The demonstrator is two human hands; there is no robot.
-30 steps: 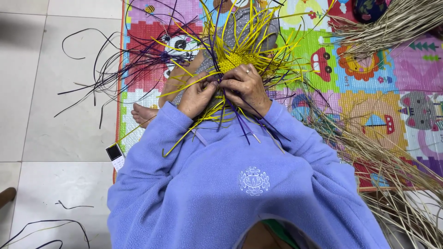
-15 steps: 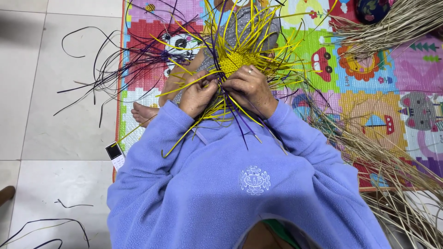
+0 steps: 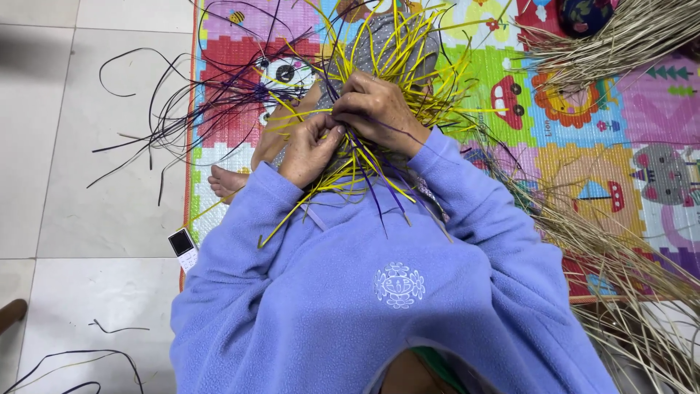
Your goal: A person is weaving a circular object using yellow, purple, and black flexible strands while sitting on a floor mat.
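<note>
Left hand and right hand, touching, both pinch yellow strips of a weave above a lap, over a colourful play mat; dry straw lies alongside.

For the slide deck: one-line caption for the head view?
Both hands, left hand and right hand, grip yellow strips over a colourful play mat.

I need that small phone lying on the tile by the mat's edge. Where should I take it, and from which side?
Probably best to grip the phone across its two long edges, coming straight down from above. It lies flat on the floor tile, screen up, with its right end close to the sleeve, so the left side looks freer.
</note>
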